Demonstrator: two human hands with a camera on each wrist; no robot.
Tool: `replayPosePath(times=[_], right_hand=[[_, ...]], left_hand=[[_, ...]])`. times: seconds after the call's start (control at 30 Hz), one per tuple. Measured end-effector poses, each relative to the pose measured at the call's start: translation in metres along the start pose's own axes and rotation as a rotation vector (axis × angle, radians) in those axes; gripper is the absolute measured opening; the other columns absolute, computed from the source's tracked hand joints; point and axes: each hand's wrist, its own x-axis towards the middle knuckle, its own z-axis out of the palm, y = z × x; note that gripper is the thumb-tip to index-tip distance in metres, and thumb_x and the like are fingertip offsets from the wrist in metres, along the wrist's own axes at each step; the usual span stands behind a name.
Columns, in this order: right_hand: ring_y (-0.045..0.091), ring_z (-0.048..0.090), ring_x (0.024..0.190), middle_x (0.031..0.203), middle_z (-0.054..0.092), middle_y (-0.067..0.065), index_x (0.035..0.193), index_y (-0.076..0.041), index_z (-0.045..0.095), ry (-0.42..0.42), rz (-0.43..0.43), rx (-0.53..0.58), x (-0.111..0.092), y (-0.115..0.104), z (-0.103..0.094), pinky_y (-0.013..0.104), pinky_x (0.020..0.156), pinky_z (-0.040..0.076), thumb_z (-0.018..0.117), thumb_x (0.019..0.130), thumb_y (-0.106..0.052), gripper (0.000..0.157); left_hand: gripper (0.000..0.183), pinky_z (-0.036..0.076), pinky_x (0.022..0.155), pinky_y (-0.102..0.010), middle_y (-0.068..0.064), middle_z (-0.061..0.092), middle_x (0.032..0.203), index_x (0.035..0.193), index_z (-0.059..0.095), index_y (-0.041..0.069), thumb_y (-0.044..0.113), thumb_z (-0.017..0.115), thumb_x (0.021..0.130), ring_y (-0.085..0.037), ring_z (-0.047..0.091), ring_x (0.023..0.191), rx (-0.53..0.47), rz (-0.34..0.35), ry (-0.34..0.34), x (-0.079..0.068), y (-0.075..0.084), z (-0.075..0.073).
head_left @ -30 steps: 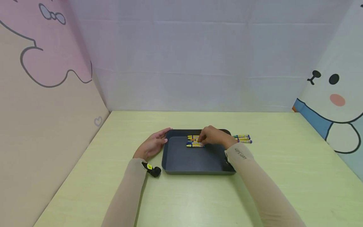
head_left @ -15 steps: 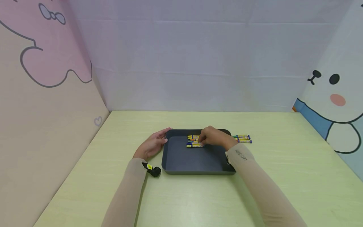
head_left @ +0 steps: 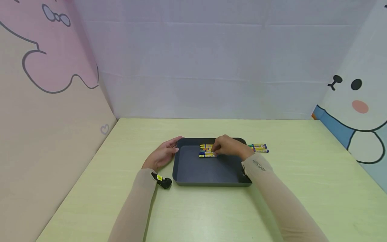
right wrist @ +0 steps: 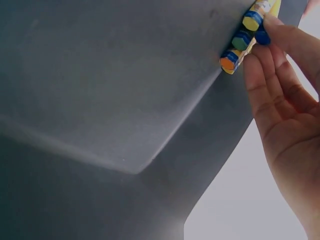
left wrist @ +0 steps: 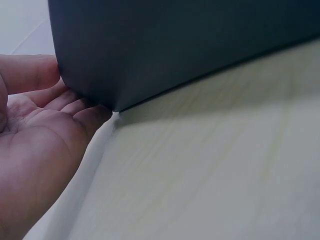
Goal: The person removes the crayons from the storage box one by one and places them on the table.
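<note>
In the head view a dark grey tray [head_left: 208, 173] lies on the table. My left hand [head_left: 161, 155] holds its left edge near the far corner, thumb at the rim. In the left wrist view the fingers [left wrist: 82, 112] of that hand go behind the tray's corner. Over the tray's far half, my right hand [head_left: 231, 147] pinches a blue crayon [right wrist: 262, 37] between thumb and fingertips. Beside it, in the right wrist view, are the ends of a yellow crayon [right wrist: 252, 21], a green crayon [right wrist: 240, 41] and an orange crayon [right wrist: 228, 62]. The hand covers part of the crayon row.
More crayons [head_left: 260, 147] lie on the pale table [head_left: 199, 215] just right of the tray. A white cloth [head_left: 193, 67] hangs behind the table, with cartoon panels at both sides. A black strap device [head_left: 163, 181] sits at the left cuff.
The right hand and sleeve have shifted very slightly to the right. The left hand, the tray and the crayons on the table look unmoved.
</note>
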Motion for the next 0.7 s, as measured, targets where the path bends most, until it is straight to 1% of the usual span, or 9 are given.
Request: replayPosePath(times=[0.17, 0.27, 0.37, 0.5, 0.7], right_hand=[[0.014, 0.067, 0.082, 0.093, 0.069, 0.006, 0.1, -0.004, 0.075, -0.001, -0.009, 0.004, -0.003, -0.004, -0.004, 0.027, 0.073, 0.055, 0.067, 0.088, -0.005, 0.014], [0.015, 0.067, 0.084, 0.095, 0.069, 0.006, 0.101, -0.003, 0.074, -0.008, -0.004, 0.021, -0.004, -0.005, -0.006, 0.029, 0.074, 0.055, 0.065, 0.089, -0.005, 0.015], [0.015, 0.067, 0.085, 0.097, 0.069, 0.006, 0.102, -0.004, 0.074, -0.012, -0.008, 0.015, -0.004, -0.004, -0.006, 0.028, 0.075, 0.055, 0.065, 0.089, -0.006, 0.015], [0.015, 0.067, 0.087, 0.098, 0.069, 0.006, 0.103, -0.005, 0.074, -0.001, -0.017, 0.003, -0.004, -0.003, -0.008, 0.027, 0.075, 0.055, 0.066, 0.089, -0.008, 0.016], [0.017, 0.067, 0.089, 0.1, 0.069, 0.008, 0.103, -0.005, 0.074, 0.011, -0.017, 0.014, -0.005, -0.005, -0.012, 0.028, 0.076, 0.055, 0.066, 0.09, -0.007, 0.016]], left_hand=[[0.065, 0.01, 0.12, -0.041, -0.006, 0.005, 0.163, 0.154, 0.017, 0.003, -0.014, 0.036, 0.094, -0.021, 0.007, 0.149, 0.013, 0.005, -0.005, 0.0, 0.0, 0.0], [0.065, 0.009, 0.12, -0.041, -0.005, 0.004, 0.163, 0.154, 0.018, 0.003, -0.014, 0.037, 0.094, -0.021, 0.006, 0.149, 0.014, 0.001, 0.001, 0.0, 0.001, 0.0], [0.065, 0.008, 0.12, -0.042, -0.005, 0.002, 0.163, 0.154, 0.017, 0.003, -0.014, 0.037, 0.094, -0.021, 0.003, 0.15, 0.017, 0.003, -0.001, 0.0, 0.001, -0.001], [0.065, 0.007, 0.12, -0.041, -0.006, 0.003, 0.163, 0.153, 0.017, 0.002, -0.015, 0.036, 0.093, -0.021, 0.003, 0.15, 0.011, 0.007, -0.002, 0.0, 0.001, -0.001], [0.065, 0.007, 0.12, -0.042, -0.006, 0.002, 0.163, 0.154, 0.015, 0.001, -0.015, 0.035, 0.094, -0.022, 0.003, 0.15, 0.022, 0.01, -0.007, 0.0, 0.001, -0.001]])
